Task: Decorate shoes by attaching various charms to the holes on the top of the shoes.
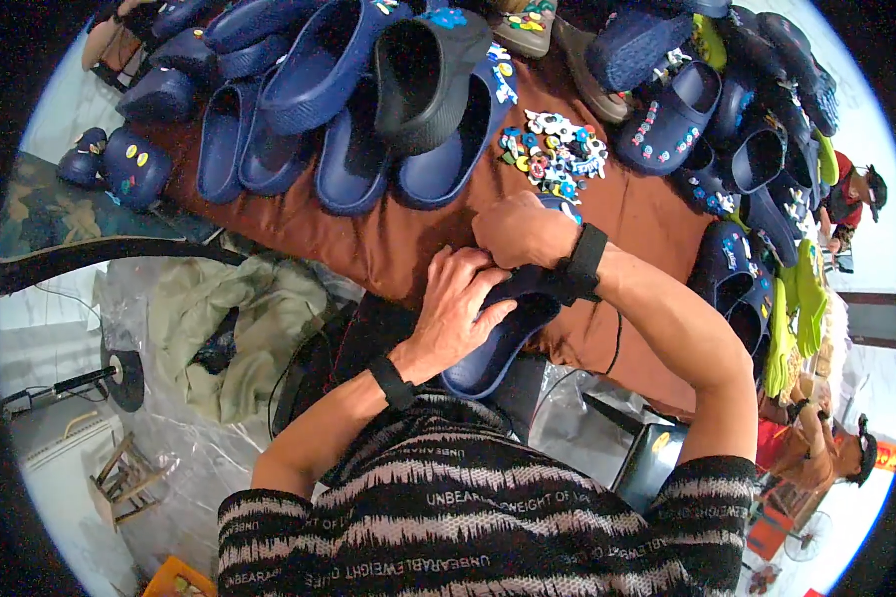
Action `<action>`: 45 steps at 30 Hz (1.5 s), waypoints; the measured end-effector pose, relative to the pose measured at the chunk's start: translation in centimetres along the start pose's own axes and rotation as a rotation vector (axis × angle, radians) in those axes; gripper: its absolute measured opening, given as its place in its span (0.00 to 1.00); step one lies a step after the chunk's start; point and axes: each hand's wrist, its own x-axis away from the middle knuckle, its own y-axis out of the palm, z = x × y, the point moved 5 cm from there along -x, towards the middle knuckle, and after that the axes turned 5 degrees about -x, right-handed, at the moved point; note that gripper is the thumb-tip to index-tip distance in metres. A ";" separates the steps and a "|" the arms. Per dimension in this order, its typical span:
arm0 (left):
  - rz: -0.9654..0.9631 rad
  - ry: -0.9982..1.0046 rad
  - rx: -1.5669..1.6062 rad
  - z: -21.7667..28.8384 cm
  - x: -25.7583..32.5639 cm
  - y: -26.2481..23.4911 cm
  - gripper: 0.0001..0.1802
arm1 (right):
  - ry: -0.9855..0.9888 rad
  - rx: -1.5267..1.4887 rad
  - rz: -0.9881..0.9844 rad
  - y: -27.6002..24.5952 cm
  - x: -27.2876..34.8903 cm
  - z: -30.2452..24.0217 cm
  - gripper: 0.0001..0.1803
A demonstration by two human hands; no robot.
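Note:
A dark blue foam clog lies at the near edge of the cloth-covered table, its open heel toward me. My left hand grips its left side, thumb along the upper. My right hand is closed over the clog's front part; its fingertips are hidden, so I cannot tell what they pinch. Just beyond my right hand lies a heap of small colourful shoe charms. Several plain blue clogs line up to the left of the heap, with a black clog resting on top of them.
Brown cloth covers the table. Decorated blue clogs crowd its right side, along with lime green clogs. A crumpled pale green cloth sits left of me. Two other people are at the far right, one a person in a cap.

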 end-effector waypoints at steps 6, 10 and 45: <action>0.000 -0.001 0.005 0.0 0.2 0.1 0.24 | 0.048 -0.047 -0.045 -0.1 1.0 0.6 0.10; 0.022 -0.003 0.050 0.0 0.1 0.0 0.27 | 0.030 -0.477 0.085 -1.7 3.8 2.8 0.11; -0.191 -0.090 0.063 0.1 -1.7 1.7 0.38 | 0.588 -1.062 1.128 11.4 16.5 2.7 0.16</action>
